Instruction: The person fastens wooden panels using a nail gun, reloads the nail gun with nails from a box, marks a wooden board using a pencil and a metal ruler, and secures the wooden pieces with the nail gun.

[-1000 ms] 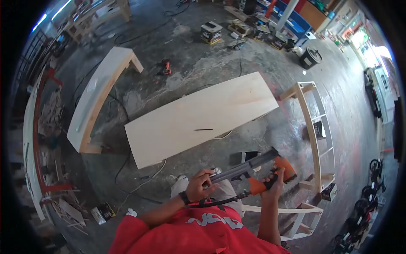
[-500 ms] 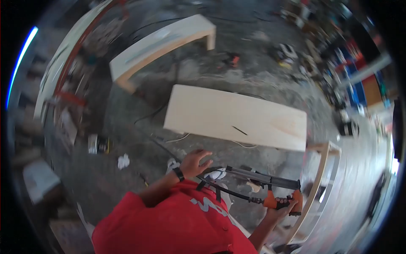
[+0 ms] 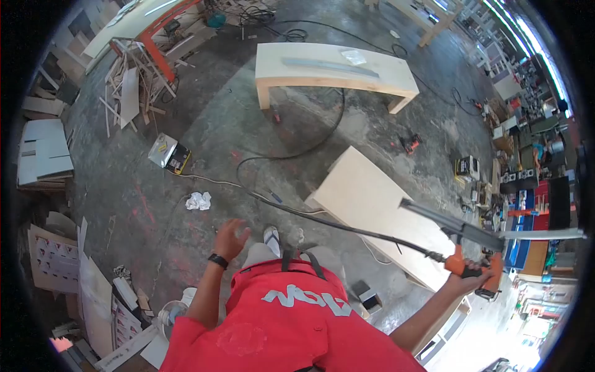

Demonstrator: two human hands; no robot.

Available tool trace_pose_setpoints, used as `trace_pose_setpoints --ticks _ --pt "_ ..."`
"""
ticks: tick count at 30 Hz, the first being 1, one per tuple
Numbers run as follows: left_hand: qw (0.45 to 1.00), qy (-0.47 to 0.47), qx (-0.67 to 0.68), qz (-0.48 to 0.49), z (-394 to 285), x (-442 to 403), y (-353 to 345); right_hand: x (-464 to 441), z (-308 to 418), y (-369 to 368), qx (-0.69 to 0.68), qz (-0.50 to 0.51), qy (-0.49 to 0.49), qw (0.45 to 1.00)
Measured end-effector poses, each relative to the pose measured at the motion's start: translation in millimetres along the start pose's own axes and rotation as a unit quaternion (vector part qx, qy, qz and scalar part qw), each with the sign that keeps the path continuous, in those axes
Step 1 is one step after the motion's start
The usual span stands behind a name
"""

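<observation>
Grip of the right hand [image 3: 469,280] clamped around the orange-and-black handle of a nail gun [image 3: 474,233], out toward the right side of the view. Left hand [image 3: 230,239] apart, loosely spread and curled a little, holding nothing, with a dark band [image 3: 218,261] at the wrist. From the base of the handle, a black hose [image 3: 372,234] running leftward across the pale wooden panel [image 3: 372,201] and past the front of the red shirt [image 3: 279,322], then looping up over the floor [image 3: 297,133]. Long dark magazine of the nail gun angled up and left, in front of the panel in this view; impossible to tell any contact between the two. Part of the handle hidden behind the right hand; trigger too small to make out. Lower end of the panel partly covered by the right hand and forearm. Beyond the panel, a curved pale surface [image 3: 338,69] on wooden legs, bearing grey strips [image 3: 331,66] and a clear packet [image 3: 354,57]. Near it on the floor, a red-and-black tool [image 3: 410,144]. Over to the left, crumpled white paper [image 3: 198,201] and an open box [image 3: 168,154]. Far right edge glaring and hard to read, with the wooden frame [image 3: 443,328] at lower right partly cut off by the forearm.
</observation>
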State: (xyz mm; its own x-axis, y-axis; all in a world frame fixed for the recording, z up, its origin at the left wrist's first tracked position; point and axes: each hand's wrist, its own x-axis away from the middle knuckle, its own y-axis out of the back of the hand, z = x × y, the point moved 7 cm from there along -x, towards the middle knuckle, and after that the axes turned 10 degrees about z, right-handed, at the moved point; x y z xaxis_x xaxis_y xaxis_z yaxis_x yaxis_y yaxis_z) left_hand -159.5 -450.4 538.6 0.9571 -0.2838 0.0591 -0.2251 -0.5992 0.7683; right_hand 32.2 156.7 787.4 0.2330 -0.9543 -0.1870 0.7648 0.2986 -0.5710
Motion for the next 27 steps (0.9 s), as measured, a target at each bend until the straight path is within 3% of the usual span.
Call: trace_pose_setpoints --ticks 3,7,13,18,20,23,27 --pt "0.997 0.079 -0.008 -0.002 63.5 -16.3 39.2 -12.5 13.8 -74.3 0.038 0.064 0.058 0.996" --pt "0.984 0.166 -0.024 0.066 100.4 -55.3 49.3 -24.1 19.4 -150.2 0.04 0.042 0.101 0.993" --pt "0.983 0.114 0.02 0.142 112.2 -156.4 17.2 -74.9 -27.2 -194.4 0.055 0.059 0.104 0.991" --pt "0.977 0.08 -0.033 0.194 121.9 -285.7 13.2 -125.6 -113.9 -237.6 -0.027 0.039 0.06 0.997" --pt "0.963 0.105 0.014 0.246 119.5 -347.0 10.8 -155.6 -148.1 -226.2 -0.069 -0.038 0.033 0.996" --pt "0.956 0.093 -0.027 0.276 96.4 -449.2 18.5 -179.9 -173.2 -235.6 -0.118 -0.071 -0.01 0.99" --pt "0.967 0.055 -0.014 0.25 90.0 -568.4 19.0 -177.1 -165.4 -257.6 -0.087 -0.126 0.061 0.986"
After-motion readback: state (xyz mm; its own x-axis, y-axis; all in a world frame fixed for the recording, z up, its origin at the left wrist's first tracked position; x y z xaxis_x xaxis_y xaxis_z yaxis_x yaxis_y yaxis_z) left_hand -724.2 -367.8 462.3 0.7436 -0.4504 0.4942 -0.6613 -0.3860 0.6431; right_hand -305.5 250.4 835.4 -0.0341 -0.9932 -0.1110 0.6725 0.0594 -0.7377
